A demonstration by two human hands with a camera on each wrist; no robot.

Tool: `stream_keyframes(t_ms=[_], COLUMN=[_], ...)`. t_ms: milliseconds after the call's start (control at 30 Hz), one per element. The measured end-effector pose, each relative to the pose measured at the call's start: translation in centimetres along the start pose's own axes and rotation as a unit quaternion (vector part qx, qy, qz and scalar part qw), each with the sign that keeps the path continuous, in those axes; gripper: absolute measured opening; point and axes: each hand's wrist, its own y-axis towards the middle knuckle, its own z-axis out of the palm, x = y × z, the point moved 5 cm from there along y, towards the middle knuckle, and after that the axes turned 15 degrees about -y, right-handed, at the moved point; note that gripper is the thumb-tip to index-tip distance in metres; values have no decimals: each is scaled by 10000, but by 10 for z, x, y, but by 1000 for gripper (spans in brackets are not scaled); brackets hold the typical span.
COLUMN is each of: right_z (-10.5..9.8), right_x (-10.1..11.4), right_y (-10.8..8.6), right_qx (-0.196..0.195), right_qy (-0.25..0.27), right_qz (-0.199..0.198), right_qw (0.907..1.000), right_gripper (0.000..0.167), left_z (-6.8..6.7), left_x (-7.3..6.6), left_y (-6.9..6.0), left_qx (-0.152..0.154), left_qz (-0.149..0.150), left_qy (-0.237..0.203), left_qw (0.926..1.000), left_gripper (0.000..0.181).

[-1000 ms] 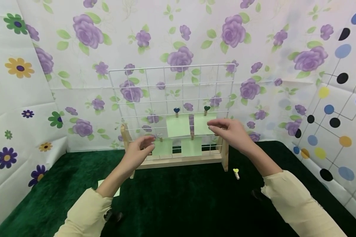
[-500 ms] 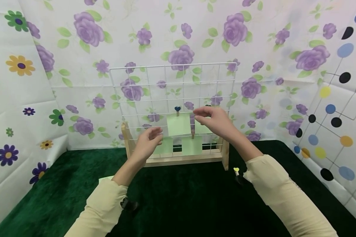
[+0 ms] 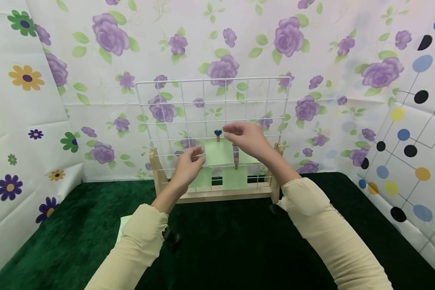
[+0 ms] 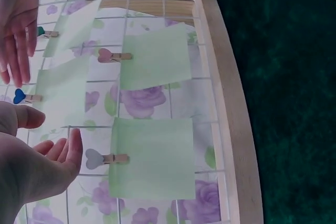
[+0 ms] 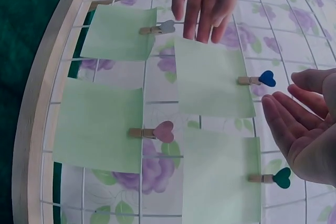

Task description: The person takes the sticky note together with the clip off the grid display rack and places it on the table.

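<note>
A white wire grid (image 3: 188, 121) stands upright in a wooden stand (image 3: 224, 196). Several pale green paper squares hang on it, each with a heart-topped clothespin. My right hand (image 3: 248, 139) hovers by the blue-heart clothespin (image 5: 257, 80) on the upper left paper (image 3: 217, 152), fingers relaxed around air. Lower and to the left, my left hand (image 3: 188, 167) is held with loosely bent fingers, beside that paper and before the lower left paper (image 4: 152, 158) with its grey-heart clothespin (image 4: 107, 159). Neither hand holds anything. The green-heart clothespin (image 5: 270, 178) shows in the right wrist view.
Dark green cloth (image 3: 217, 241) covers the table. Another pale paper (image 3: 124, 225) lies at the left, partly under the left sleeve. Flower-patterned sheeting (image 3: 105, 80) hangs behind the grid, and a dotted sheet (image 3: 420, 161) hangs at the right.
My right hand has moved left from the upper right paper toward the blue-heart clothespin. My left hand has risen and shifted right. The yellow-heart clothespin on the table is now hidden by the right sleeve.
</note>
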Motion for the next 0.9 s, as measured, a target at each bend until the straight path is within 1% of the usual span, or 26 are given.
stream_keyframes(t_ms=[300,467,567,767,900], right_z=[4,8,11,14,14], right_x=[9,13,15,15,16], right_y=[8,14,16,19,20], right_qx=[113,285,371,439,416], right_qy=[4,-108,-177,-443,-679], right_qz=[-29,84,151,230,189], right_qw=[9999,9995,9990,9978,9966], right_gripper=[34,37,39,40,39], left_z=[1,2,4,7,8], left_x=[-1,-4,-4,-3,-2], left_y=[8,13,15,14,15], left_qx=[31,14,-54,-185,-243], left_qz=[-38,-44,-55,-176,-242], left_qy=[-25,45,23,-271,-423], left_qw=[10000,10000,10000,9993,9985], left_gripper=[42,42,41,40,39])
